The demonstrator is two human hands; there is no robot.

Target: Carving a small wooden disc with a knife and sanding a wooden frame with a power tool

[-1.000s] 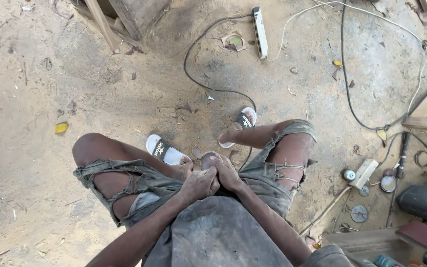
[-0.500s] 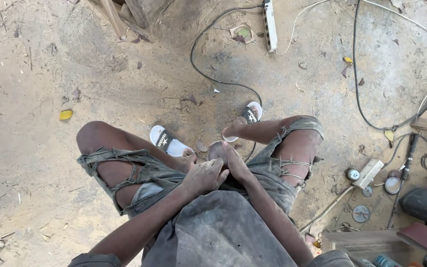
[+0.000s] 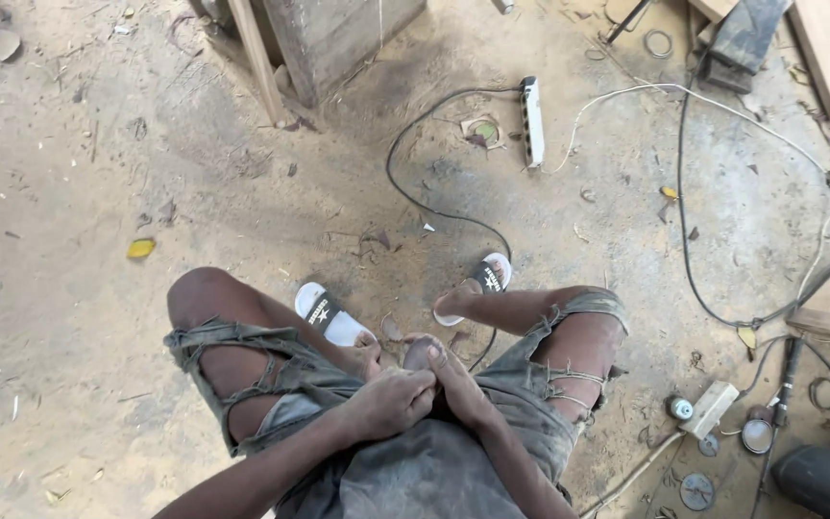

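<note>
Hands clasped together over the lap, between the knees: left hand point(image 3: 391, 402) laid over the right hand point(image 3: 453, 384), fingers curled onto each other, grip closed but nothing seen held. Can't tell if sth small sits inside the clasp.

Vs the earlier frames: hands same spot, same clasp; the view has tipped up, so more floor shows at the top, incl. a wooden post point(image 3: 254, 58) and a block base point(image 3: 338, 38).

Forearms run up from the bottom edge, elbows cut off. Torn grey shorts point(image 3: 271, 384) cover the thighs; left sandal point(image 3: 330, 317) partly behind the shin, right sandal point(image 3: 482, 284) on its toe.

Farther out on the dirt floor point(image 3: 98, 192): white power strip point(image 3: 531, 120) with a black cable point(image 3: 415, 192); small discs and a dark tool point(image 3: 828, 481) at the bottom right corner, cut off, hard to ID.
</note>
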